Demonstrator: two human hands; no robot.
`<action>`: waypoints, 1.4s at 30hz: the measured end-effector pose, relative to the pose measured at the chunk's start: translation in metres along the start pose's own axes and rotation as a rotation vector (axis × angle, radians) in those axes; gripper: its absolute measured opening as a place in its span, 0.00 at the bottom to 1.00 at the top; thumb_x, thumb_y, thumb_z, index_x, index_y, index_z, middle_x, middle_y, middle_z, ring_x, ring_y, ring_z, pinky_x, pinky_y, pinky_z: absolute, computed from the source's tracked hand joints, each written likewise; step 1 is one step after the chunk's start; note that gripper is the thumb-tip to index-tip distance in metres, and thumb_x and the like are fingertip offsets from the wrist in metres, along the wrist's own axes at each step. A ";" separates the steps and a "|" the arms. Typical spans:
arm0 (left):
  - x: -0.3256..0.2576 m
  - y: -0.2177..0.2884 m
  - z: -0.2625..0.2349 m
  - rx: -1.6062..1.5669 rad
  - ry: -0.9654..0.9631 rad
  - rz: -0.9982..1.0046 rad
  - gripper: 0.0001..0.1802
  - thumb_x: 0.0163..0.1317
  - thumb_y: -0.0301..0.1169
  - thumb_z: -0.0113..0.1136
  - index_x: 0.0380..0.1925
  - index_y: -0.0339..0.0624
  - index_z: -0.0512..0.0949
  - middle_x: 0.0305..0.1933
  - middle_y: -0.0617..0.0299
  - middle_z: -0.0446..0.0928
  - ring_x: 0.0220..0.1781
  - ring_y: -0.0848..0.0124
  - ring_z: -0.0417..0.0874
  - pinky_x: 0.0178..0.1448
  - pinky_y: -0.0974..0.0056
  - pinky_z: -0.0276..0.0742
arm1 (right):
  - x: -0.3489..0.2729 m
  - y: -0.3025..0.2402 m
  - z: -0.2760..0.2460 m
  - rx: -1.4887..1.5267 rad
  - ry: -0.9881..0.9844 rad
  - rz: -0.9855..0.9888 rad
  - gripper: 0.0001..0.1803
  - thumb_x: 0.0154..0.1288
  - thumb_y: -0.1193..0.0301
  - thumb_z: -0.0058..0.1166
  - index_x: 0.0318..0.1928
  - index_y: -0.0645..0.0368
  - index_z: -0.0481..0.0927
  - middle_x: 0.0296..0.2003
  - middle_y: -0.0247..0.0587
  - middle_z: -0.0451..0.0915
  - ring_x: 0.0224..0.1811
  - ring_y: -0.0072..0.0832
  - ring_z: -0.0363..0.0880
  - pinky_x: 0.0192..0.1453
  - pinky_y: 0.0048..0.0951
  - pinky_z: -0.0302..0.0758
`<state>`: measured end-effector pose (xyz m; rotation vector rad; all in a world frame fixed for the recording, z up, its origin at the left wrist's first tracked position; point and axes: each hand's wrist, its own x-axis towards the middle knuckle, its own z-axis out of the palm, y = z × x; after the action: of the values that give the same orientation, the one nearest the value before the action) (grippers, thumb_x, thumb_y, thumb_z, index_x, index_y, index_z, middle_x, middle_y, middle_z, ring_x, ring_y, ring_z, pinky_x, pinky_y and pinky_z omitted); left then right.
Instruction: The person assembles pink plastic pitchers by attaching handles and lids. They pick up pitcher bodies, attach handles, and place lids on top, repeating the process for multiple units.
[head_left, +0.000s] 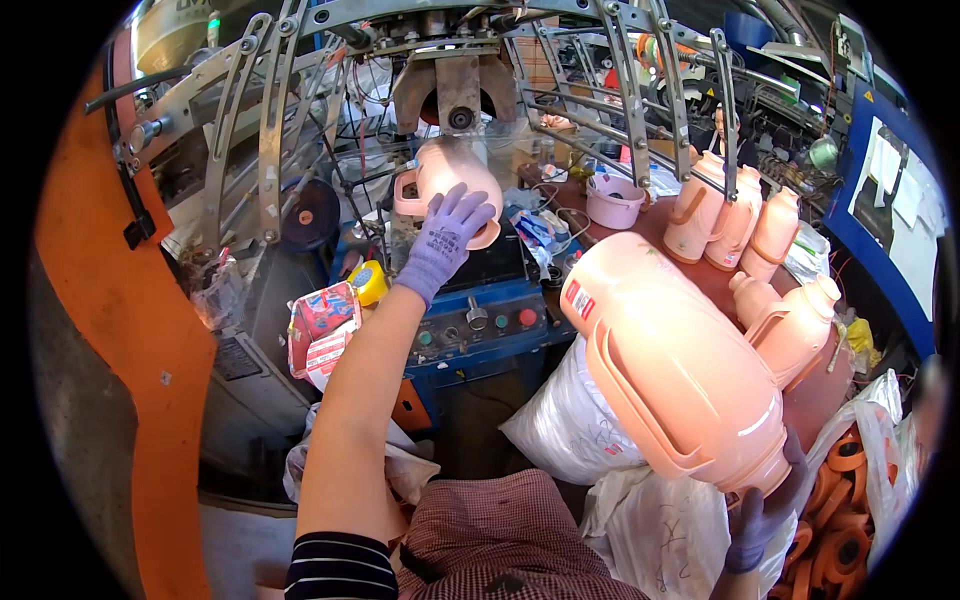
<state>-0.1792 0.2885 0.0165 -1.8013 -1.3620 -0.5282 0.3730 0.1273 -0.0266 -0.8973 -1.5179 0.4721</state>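
Note:
My left hand, in a purple knit glove, lies over the lower end of a pink thermos jug on the machine, with its fingers curved round the body. That jug lies tilted, its handle to the left. At the lower right my right hand, gloved too, grips a second pink thermos jug by its narrow end. This one is held close to me, slanting, with its long handle on the near side and a small red and white label near its wide end. The jug hides part of the right fingers.
Several pink jugs stand on a round reddish table with a pink pot. Metal linkage arms hang overhead. A blue control panel faces me. White sacks and a bag of orange parts lie low right.

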 end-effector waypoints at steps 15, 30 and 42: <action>0.004 -0.002 -0.012 0.140 -0.134 0.089 0.35 0.46 0.26 0.67 0.58 0.56 0.69 0.65 0.61 0.67 0.72 0.53 0.63 0.69 0.46 0.62 | -0.011 0.048 0.028 0.191 -0.036 0.073 0.40 0.56 0.55 0.68 0.61 0.63 0.65 0.66 0.58 0.66 0.67 0.44 0.65 0.72 0.44 0.61; 0.007 0.003 -0.025 0.081 -0.122 0.116 0.30 0.48 0.26 0.65 0.55 0.54 0.71 0.63 0.61 0.68 0.71 0.54 0.65 0.68 0.47 0.64 | -0.020 0.057 0.040 0.208 -0.019 0.113 0.37 0.49 0.59 0.70 0.57 0.59 0.68 0.62 0.56 0.69 0.64 0.43 0.69 0.69 0.44 0.64; 0.004 -0.003 -0.017 0.091 -0.131 0.117 0.28 0.52 0.28 0.61 0.56 0.54 0.72 0.66 0.59 0.69 0.71 0.52 0.65 0.70 0.47 0.63 | -0.022 0.048 0.025 0.282 -0.036 0.063 0.36 0.51 0.65 0.70 0.60 0.58 0.68 0.68 0.57 0.63 0.68 0.43 0.66 0.71 0.43 0.63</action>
<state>-0.1788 0.2777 0.0307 -1.8541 -1.3358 -0.2856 0.3603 0.1451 -0.0805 -0.7196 -1.4148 0.7319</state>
